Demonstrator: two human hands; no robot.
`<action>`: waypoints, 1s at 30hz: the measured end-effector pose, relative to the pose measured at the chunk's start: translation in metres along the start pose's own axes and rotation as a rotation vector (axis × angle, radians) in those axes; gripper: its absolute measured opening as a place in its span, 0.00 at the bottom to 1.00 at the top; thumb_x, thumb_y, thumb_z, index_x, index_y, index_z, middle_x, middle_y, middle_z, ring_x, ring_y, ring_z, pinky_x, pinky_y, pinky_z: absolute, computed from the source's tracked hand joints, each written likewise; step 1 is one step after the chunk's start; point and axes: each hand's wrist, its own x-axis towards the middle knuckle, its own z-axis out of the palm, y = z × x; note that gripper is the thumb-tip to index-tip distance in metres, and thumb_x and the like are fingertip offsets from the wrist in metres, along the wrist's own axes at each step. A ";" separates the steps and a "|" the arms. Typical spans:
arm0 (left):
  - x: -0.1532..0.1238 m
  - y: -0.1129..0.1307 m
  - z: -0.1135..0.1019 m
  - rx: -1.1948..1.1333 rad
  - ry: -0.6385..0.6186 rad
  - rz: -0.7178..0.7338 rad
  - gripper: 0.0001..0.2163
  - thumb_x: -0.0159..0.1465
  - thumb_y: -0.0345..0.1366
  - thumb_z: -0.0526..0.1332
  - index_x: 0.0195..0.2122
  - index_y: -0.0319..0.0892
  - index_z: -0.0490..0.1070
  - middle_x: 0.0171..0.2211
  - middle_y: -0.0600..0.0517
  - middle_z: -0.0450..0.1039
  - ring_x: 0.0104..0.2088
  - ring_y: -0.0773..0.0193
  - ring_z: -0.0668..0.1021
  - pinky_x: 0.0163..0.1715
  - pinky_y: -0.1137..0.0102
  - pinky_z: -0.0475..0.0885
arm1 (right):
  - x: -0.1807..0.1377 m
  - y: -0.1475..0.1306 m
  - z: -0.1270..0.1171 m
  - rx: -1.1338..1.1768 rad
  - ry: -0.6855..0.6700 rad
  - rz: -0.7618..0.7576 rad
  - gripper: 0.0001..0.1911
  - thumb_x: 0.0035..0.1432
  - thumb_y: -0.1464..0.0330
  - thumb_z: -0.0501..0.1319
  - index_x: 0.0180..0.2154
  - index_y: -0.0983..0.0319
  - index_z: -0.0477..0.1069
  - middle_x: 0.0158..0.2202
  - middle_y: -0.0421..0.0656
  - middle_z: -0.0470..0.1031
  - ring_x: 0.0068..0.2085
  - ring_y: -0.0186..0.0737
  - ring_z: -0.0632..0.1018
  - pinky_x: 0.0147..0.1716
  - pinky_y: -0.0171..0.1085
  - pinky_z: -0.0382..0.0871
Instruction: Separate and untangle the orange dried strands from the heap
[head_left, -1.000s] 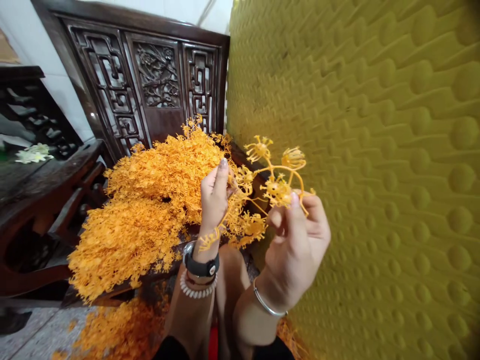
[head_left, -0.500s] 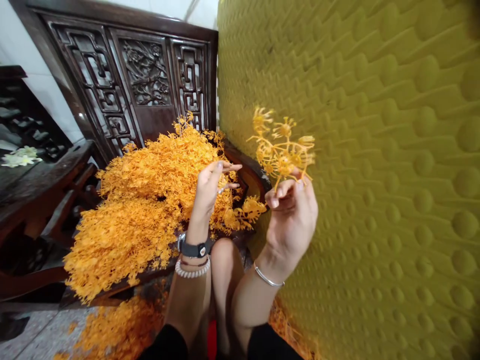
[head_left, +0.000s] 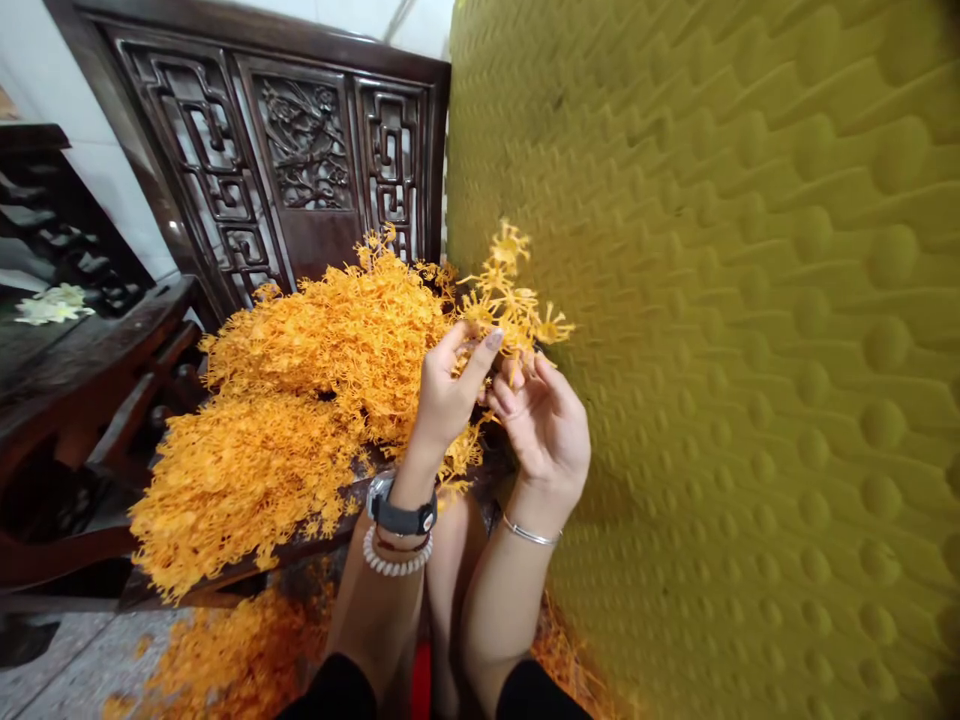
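Both hands meet in the middle of the view around an orange plastic flower sprig [head_left: 506, 295] with thin branching stems. My left hand [head_left: 448, 390] pinches the sprig's lower stems between thumb and fingers. My right hand [head_left: 546, 420] is curled, palm toward me, gripping the same sprig from the right. The sprig's tufted heads stick up above my fingertips. Right behind the hands lies a big pile of orange sprigs [head_left: 300, 390] heaped on a dark wooden bench seat [head_left: 112, 350].
A yellow embossed foam panel [head_left: 750, 350] stands close on the right. A carved dark wood backrest [head_left: 300, 150] rises behind the pile. More orange sprigs [head_left: 225, 660] lie on the floor below. White flowers [head_left: 49, 305] sit at far left.
My right hand brought the sprig down and left from near the yellow panel. My left hand, open half a second ago, has closed on the sprig.
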 end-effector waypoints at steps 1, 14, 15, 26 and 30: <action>0.000 0.001 -0.001 0.028 0.016 0.019 0.12 0.59 0.45 0.60 0.29 0.42 0.64 0.21 0.57 0.57 0.19 0.74 0.61 0.16 0.77 0.59 | 0.001 0.001 -0.003 -0.052 0.006 -0.001 0.09 0.54 0.64 0.56 0.25 0.60 0.67 0.21 0.34 0.66 0.19 0.27 0.65 0.21 0.31 0.65; -0.004 0.010 -0.007 0.466 -0.053 0.191 0.08 0.64 0.39 0.53 0.29 0.42 0.63 0.24 0.55 0.64 0.25 0.69 0.67 0.28 0.71 0.61 | -0.010 -0.003 0.000 -0.715 0.337 -0.720 0.11 0.55 0.60 0.58 0.38 0.58 0.71 0.37 0.40 0.70 0.38 0.32 0.72 0.39 0.33 0.65; -0.004 0.011 -0.008 0.475 -0.095 0.185 0.08 0.63 0.39 0.53 0.30 0.42 0.64 0.24 0.55 0.65 0.25 0.69 0.67 0.28 0.71 0.60 | -0.011 -0.002 0.002 -0.714 0.273 -0.651 0.12 0.57 0.59 0.55 0.37 0.58 0.71 0.35 0.40 0.70 0.36 0.32 0.71 0.38 0.33 0.65; -0.010 0.005 0.001 0.233 -0.332 -0.015 0.18 0.61 0.45 0.56 0.19 0.41 0.55 0.18 0.58 0.51 0.19 0.72 0.57 0.19 0.72 0.52 | -0.011 0.005 0.004 -0.680 0.253 -0.446 0.15 0.57 0.62 0.57 0.23 0.61 0.59 0.23 0.35 0.53 0.23 0.28 0.56 0.22 0.31 0.52; -0.009 -0.001 0.011 -0.222 -0.234 -0.142 0.20 0.61 0.50 0.54 0.19 0.42 0.53 0.16 0.59 0.47 0.16 0.73 0.53 0.14 0.74 0.51 | -0.008 0.004 0.008 -0.277 0.291 -0.582 0.13 0.57 0.63 0.57 0.22 0.59 0.60 0.20 0.34 0.53 0.21 0.29 0.56 0.20 0.31 0.54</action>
